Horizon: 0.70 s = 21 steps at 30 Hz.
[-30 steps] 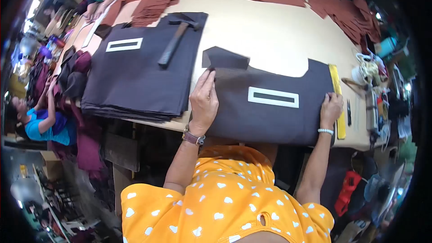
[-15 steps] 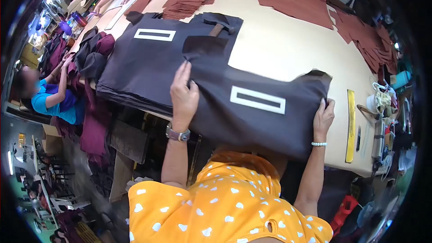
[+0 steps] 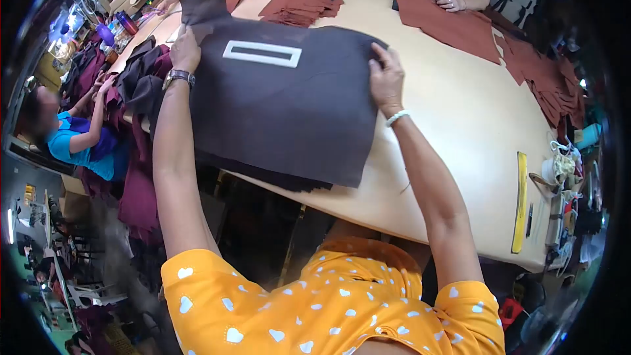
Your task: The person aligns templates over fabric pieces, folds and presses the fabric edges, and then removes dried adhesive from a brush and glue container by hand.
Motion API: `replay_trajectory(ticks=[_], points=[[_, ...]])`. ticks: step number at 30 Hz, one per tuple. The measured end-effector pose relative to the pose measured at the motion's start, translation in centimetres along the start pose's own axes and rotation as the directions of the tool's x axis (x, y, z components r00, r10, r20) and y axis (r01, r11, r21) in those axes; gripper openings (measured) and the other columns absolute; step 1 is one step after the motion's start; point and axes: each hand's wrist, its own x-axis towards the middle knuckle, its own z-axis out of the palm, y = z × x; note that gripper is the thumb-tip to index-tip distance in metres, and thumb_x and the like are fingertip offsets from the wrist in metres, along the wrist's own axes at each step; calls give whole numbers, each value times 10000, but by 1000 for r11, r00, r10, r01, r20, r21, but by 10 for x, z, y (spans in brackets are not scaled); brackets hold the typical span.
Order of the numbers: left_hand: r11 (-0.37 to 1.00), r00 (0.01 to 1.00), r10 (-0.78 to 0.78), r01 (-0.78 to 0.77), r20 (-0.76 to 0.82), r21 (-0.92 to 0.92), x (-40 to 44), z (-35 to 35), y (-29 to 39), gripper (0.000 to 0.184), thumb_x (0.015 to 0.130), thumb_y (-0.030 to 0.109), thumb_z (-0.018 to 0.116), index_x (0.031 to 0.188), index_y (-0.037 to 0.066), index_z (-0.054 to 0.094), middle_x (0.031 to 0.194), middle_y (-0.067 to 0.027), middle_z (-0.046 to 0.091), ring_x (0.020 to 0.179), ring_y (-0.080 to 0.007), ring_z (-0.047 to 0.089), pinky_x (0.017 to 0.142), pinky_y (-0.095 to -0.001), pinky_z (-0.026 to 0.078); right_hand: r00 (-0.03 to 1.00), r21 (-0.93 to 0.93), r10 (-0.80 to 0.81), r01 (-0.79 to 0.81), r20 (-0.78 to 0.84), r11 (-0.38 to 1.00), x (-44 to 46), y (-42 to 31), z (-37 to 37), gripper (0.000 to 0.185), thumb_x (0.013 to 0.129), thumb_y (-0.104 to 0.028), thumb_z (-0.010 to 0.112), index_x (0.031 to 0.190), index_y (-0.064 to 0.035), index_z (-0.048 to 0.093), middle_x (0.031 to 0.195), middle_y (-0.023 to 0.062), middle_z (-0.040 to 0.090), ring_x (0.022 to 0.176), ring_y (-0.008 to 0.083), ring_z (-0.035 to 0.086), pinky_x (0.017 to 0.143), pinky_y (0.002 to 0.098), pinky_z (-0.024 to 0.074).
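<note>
- Here we go: I have the dark panel [image 3: 289,115] across the upper middle of the frame, white rectangular frame [image 3: 259,60] facing up, over the dark stack [image 3: 282,181] whose edge peeks out below.
- Left hand [image 3: 186,51], upper left: fingers pinched on the panel's edge, no gap I can see.
- Right hand [image 3: 388,77], upper middle-right: fingers bent round the corner, thumb near the edge – how tight, I can't tell.
- I'd call this the laying-on step; next calls for squaring the edges, then letting go.
- Against half a second ago, the panel has swung left and up, baring the desk [image 3: 460,177] at right.
- The hammer seen then is now out of sight – possibly underneath, which could leave a lump.
</note>
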Motion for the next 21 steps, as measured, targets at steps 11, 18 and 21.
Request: replay_trajectory(ticks=[11, 18, 21], points=[[997, 997, -73, 72, 15, 30, -23, 41, 67, 707, 860, 461, 521, 1431, 141, 255, 1488, -186, 178, 1366, -407, 139, 1013, -670, 169, 905, -155, 132, -75, 405, 985, -22, 10, 40, 728, 771, -53, 511, 1420, -5, 184, 1427, 245, 281, 1272, 374, 366, 1020, 380, 365], [952, 996, 69, -50, 52, -302, -87, 50, 156, 562, 869, 501, 482, 1315, 161, 476, 1413, -182, 340, 1333, -411, 226, 1016, -665, 149, 764, 501, 542, -642, 350, 580, -23, 34, 33, 518, 806, 31, 403, 1316, 33, 320, 1297, 243, 426, 931, 230, 604, 785, 309, 513], [951, 999, 50, -49, -5, -304, -90, 59, 161, 518, 867, 482, 492, 1278, 169, 522, 1397, -174, 370, 1326, -403, 243, 1020, -669, 119, 817, 261, 502, -570, 285, 779, -15, 31, 37, 448, 808, 68, 374, 1254, 31, 361, 1022, 189, 595, 737, 172, 607, 658, 291, 518]])
